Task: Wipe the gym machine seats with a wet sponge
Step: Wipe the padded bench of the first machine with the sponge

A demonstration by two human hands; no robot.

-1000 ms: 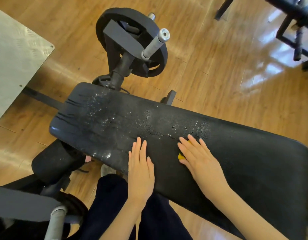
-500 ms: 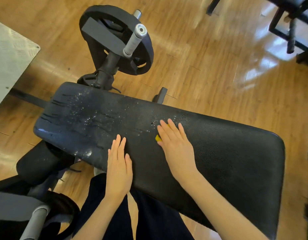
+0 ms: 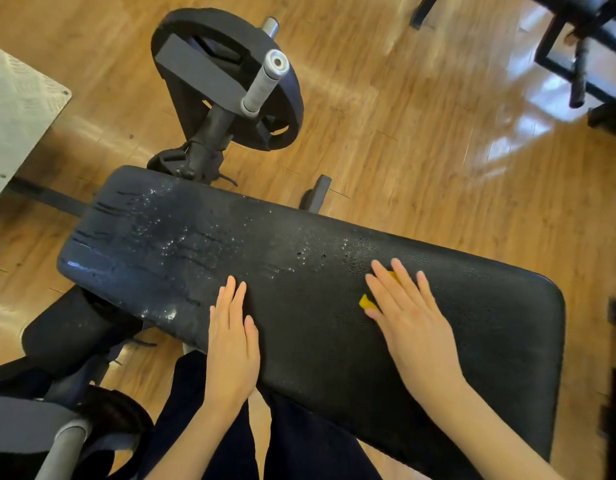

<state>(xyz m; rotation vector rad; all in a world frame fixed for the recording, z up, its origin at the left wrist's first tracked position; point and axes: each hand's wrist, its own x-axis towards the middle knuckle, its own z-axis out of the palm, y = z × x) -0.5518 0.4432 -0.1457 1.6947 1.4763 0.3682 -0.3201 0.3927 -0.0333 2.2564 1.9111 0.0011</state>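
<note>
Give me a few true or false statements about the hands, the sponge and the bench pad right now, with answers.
1. The right hand presses flat on a yellow sponge. True.
2. The left hand holds the sponge. False: it rests flat on the bench pad, apart from the sponge.
3. Water droplets show on the pad's left part. True.
4. The weight plate lies on the pad. False: it sits on the machine beyond the pad.
5. The floor is carpet. False: it is wood.
</note>
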